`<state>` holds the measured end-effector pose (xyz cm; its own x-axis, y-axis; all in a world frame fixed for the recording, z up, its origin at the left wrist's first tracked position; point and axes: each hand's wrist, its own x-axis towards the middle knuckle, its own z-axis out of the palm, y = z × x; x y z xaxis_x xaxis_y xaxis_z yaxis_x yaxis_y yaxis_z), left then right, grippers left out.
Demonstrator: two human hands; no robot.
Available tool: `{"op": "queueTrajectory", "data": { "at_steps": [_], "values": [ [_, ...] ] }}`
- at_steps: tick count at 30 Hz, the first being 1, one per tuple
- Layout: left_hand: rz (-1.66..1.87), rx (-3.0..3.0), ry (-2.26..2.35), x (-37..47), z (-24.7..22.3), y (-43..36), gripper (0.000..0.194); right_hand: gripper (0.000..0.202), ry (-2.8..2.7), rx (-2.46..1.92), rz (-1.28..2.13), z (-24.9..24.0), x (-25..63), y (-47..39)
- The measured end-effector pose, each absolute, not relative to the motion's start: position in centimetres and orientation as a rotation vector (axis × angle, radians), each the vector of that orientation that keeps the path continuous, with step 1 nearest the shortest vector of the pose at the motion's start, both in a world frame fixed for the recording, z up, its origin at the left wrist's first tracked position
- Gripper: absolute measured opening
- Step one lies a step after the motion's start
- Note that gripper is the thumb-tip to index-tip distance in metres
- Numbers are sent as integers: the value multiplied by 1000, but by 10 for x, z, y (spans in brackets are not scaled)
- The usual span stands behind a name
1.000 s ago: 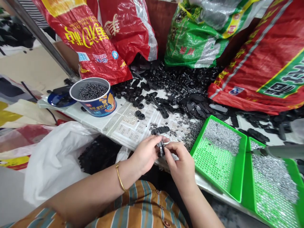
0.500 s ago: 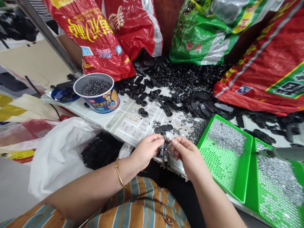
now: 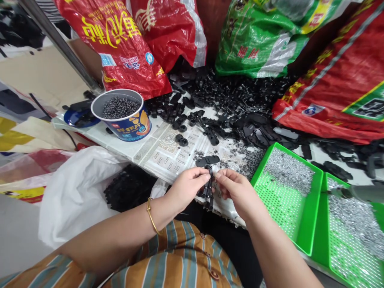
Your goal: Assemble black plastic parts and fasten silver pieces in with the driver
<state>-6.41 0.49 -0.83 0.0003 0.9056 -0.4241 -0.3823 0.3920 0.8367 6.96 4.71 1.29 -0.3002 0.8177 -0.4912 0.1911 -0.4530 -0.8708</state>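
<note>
Between both hands is a narrow black plastic part (image 3: 207,191) with small round holes, held upright near the table's front edge. My left hand (image 3: 192,186) pinches its upper end between thumb and fingers. At the part's right side, my right hand (image 3: 232,186) has its thumb and fingertips pressed together; whatever sits in them is too small to make out. Just beyond the fingertips a flat, rounded black plate (image 3: 207,161) lies on the patterned tabletop (image 3: 171,154).
Green perforated trays (image 3: 289,216) of small silvery metal pieces stand at the right. At the left is a blue tub (image 3: 132,127) of tiny dark pieces. Heaped black plastic parts (image 3: 240,96) spread across the back, below a green sack (image 3: 255,48) and red sacks (image 3: 120,52).
The black part has turned slightly in my left hand, so its edge faces me more. My right fingertips have come closer to its upper end.
</note>
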Motion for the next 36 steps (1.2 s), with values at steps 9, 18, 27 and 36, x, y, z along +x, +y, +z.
{"op": "queueTrajectory", "data": {
  "at_steps": [9, 18, 27, 36],
  "values": [
    [1071, 634, 1271, -64, -8, 5, 13, 28, -1489, -1538, 1764, 14, 72, 53],
    [1004, 386, 1150, -61, -11, 3, 20, 29, -1289, -1449, 1831, 8, 73, 45],
    [1021, 306, 1117, -62, -10, 3, 19, 28, -1174, -1374, 1749, -5, 71, 31],
    [1035, 273, 1106, -61, -9, 2, 19, 25, -1233, -1363, 1611, -15, 71, 18]
  ]
}}
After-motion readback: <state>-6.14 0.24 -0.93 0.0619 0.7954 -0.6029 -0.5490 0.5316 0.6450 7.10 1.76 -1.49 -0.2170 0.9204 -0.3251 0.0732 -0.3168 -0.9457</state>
